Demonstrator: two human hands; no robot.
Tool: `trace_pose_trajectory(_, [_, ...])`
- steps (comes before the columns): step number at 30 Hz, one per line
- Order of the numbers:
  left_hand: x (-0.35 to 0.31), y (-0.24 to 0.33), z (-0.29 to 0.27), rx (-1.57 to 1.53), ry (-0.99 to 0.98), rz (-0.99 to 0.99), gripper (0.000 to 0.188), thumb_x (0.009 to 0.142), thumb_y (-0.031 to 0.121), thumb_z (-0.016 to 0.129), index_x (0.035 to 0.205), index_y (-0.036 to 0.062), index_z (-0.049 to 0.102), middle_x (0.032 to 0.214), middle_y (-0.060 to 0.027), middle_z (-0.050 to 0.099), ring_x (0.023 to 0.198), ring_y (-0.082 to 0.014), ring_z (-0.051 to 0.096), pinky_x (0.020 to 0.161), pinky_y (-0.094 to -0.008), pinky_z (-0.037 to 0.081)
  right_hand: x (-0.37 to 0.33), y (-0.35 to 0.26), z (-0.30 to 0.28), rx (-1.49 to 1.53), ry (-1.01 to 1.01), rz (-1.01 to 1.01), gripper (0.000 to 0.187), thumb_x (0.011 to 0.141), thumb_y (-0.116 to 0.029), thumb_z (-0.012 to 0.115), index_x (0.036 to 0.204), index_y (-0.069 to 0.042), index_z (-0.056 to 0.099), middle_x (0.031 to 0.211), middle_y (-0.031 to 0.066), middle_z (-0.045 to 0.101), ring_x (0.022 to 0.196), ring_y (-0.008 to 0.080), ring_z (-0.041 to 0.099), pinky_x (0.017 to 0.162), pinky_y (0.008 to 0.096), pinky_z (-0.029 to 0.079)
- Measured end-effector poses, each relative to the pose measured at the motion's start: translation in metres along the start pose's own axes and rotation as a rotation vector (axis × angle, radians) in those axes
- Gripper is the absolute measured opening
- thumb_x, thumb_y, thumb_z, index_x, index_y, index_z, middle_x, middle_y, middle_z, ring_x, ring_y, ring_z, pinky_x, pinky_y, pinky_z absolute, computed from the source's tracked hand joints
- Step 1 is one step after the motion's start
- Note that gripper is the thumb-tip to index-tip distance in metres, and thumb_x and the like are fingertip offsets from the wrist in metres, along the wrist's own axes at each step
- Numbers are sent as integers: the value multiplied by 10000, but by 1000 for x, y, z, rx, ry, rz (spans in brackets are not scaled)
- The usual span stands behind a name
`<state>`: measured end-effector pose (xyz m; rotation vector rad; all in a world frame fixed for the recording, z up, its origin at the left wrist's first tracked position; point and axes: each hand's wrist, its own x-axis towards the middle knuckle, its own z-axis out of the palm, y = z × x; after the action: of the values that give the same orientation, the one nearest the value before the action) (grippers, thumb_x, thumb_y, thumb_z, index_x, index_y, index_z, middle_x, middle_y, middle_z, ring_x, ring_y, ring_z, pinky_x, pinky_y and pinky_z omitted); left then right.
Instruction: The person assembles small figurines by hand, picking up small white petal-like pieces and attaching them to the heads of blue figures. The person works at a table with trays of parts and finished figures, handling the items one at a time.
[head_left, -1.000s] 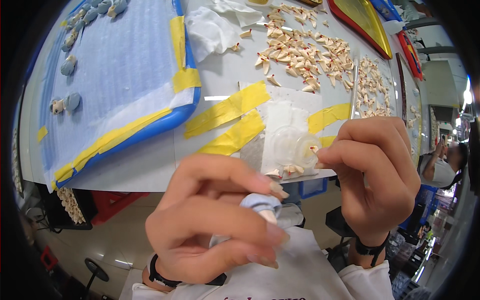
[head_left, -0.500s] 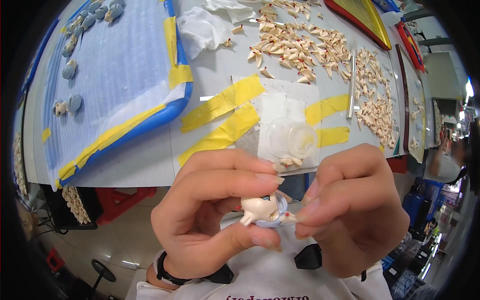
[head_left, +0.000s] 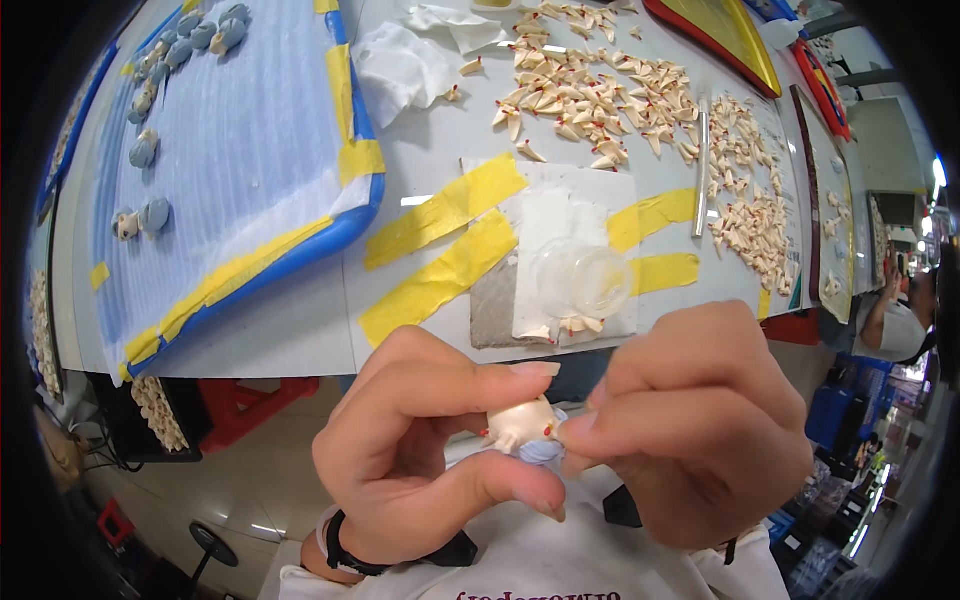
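A small cream figurine head [head_left: 522, 424] with red spots and pale blue hair is pinched between the thumb and fingers of my left hand [head_left: 425, 440]. The fingertips of my right hand [head_left: 700, 425] press together at the head's right side. A red-tipped bit shows there, but most of what they hold is hidden. Both hands are in front of the table edge, over my lap. Just beyond them stands a clear round cup [head_left: 583, 280] on a white paper pad [head_left: 540, 215], with a few cream pieces [head_left: 580, 326] by its near side.
At left lies a blue-rimmed tray [head_left: 365, 205] lined with pale foam, holding several blue-haired heads [head_left: 145, 150]. Many red-tipped cream pieces [head_left: 600, 95] cover the far table, beside a metal bar [head_left: 702, 170]. Yellow tape [head_left: 440, 215] and crumpled white tissue [head_left: 405, 70] lie nearer the middle.
The figurine head has turned in my left hand, so its painted eye no longer shows. My right fingers have moved left, closer against it.
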<state>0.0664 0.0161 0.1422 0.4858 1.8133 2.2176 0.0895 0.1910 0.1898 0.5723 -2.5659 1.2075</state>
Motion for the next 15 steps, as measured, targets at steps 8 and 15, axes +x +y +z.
trace_pose_trajectory(8, [19,7,17,766,-185,528,343,750,338,650,915,47,576,859,-108,541,751,-218,490,629,-326,396,-8,-2,-16,606,-100,535,549,674,-71,764,1094,12,421,1011,125,542,872,148,562,755,275,458])
trace_pose_trajectory(15, [32,52,-107,1200,322,268,354,867,167,524,1178,4,479,1182,-118,496,1073,-239,465,918,-367,352,-48,68,-159,-271,474,800,219,789,-99,560,995,-43,607,786,18,573,686,62,481,605,199,400])
